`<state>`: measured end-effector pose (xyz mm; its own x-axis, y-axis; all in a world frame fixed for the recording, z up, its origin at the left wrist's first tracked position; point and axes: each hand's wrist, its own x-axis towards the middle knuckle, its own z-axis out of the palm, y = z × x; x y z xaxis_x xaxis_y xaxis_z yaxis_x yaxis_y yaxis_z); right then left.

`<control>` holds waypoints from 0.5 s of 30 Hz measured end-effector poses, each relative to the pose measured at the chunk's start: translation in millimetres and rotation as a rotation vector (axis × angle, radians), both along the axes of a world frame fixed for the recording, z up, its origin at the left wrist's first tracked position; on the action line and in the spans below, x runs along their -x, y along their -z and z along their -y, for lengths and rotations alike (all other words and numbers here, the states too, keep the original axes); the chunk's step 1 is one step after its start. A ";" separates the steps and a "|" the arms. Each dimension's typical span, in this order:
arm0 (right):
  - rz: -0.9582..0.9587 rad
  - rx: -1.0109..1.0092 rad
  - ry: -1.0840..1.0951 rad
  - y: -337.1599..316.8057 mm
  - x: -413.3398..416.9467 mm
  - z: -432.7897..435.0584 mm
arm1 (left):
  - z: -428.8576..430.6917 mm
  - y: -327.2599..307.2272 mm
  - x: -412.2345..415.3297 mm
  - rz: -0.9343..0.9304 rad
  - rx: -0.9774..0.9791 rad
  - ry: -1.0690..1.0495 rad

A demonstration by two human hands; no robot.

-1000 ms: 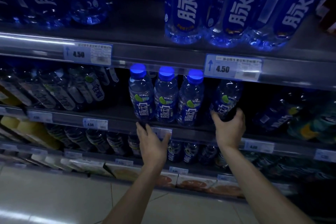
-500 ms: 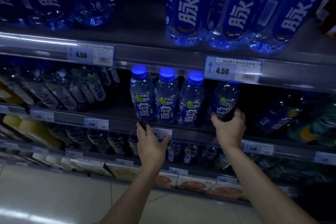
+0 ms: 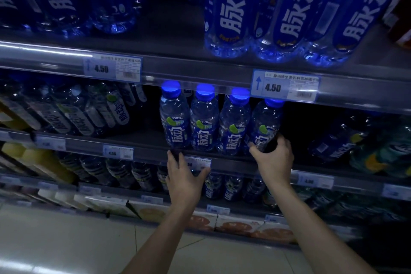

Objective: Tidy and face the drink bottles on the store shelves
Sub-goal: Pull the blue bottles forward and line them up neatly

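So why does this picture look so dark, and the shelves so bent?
Head view: the aisle is dim, with light catching mainly the blue caps, the top shelf rail and the floor; the right side sinks into shadow. The wide-angle lens bows the shelf edges and stretches the big bottles up top. The lower price tags are too blurred to read.

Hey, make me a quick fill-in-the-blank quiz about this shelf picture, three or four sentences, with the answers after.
1. The right hand grips the base of the ____ bottle from the left in the front row of blue-capped bottles.
2. The left hand rests open on the shelf edge below the ____ bottle of that row.
3. The price tag above that row reads ____.
4. The caps in that row are ____ in colour.

Answers: fourth; leftmost; 4.50; blue
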<state>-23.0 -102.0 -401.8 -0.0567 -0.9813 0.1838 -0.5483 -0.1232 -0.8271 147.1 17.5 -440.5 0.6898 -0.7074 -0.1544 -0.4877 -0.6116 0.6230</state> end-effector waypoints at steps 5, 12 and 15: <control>0.006 -0.010 -0.015 -1.1 0.4 -0.6 | 1.2 -5.5 3.6 -0.029 -0.030 0.013; 0.046 -0.108 0.024 -9.9 29.6 -7.3 | 8.6 -27.0 61.6 -0.004 -0.015 0.190; 0.052 -0.081 0.061 -15.4 59.3 -5.2 | 21.4 -35.1 91.4 0.068 -0.006 0.304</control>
<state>-82.3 -96.8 -386.4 -0.1239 -0.9874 0.0990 -0.5092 -0.0224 -0.8604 55.7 -3.9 -405.4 0.4560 -0.8818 -0.1201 -0.6892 -0.4353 0.5793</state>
